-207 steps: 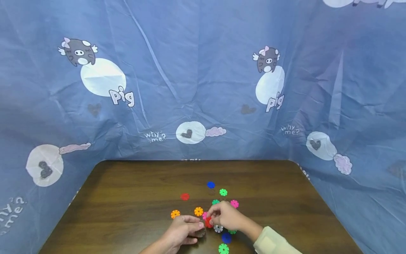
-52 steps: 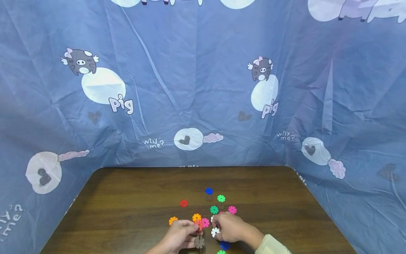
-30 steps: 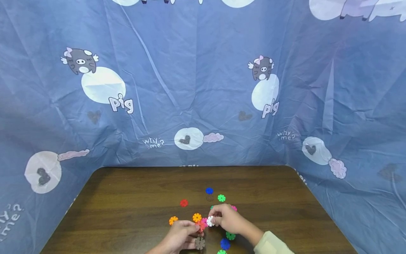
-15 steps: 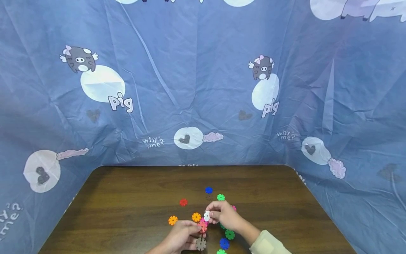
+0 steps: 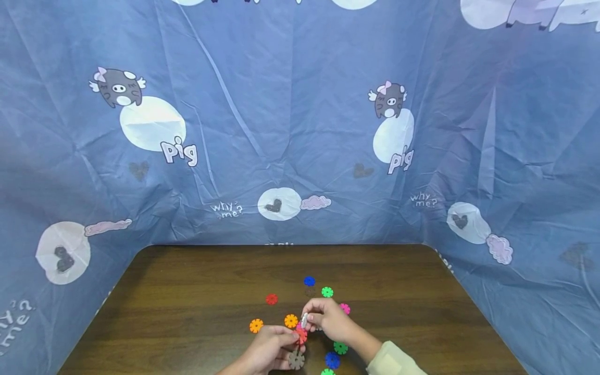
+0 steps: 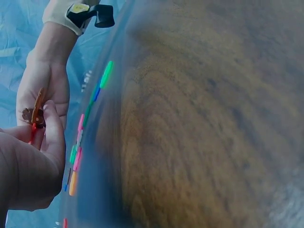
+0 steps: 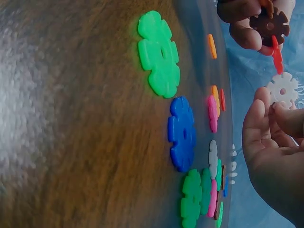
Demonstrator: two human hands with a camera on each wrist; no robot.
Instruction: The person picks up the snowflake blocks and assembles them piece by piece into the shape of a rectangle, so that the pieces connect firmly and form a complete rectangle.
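Note:
My left hand (image 5: 271,348) pinches a small assembly of notched plastic discs, a red disc (image 5: 301,336) joined to a brown disc (image 5: 296,360). From the right wrist view, the brown disc (image 7: 270,24) faces the camera, with the red disc (image 7: 277,56) slotted edge-on into its rim and a further brownish piece (image 7: 267,5) at the top. Between thumb and fingers, my right hand (image 5: 332,319) pinches a white notched disc (image 5: 304,320), held right by the red one's end. In the right wrist view the white disc (image 7: 283,89) meets the red disc's tip.
Loose notched discs lie on the brown table (image 5: 197,281): orange (image 5: 290,321), red (image 5: 272,299), blue (image 5: 309,281), light green (image 5: 327,292), pink (image 5: 344,309) and several more. A blue disc (image 5: 332,360) lies near the front. A printed blue cloth (image 5: 290,130) hangs behind.
My right hand has picked up the white disc from the table, carried it left to the red disc and turned it nearly edge-on. My left hand has taken up the red disc with the brown one.

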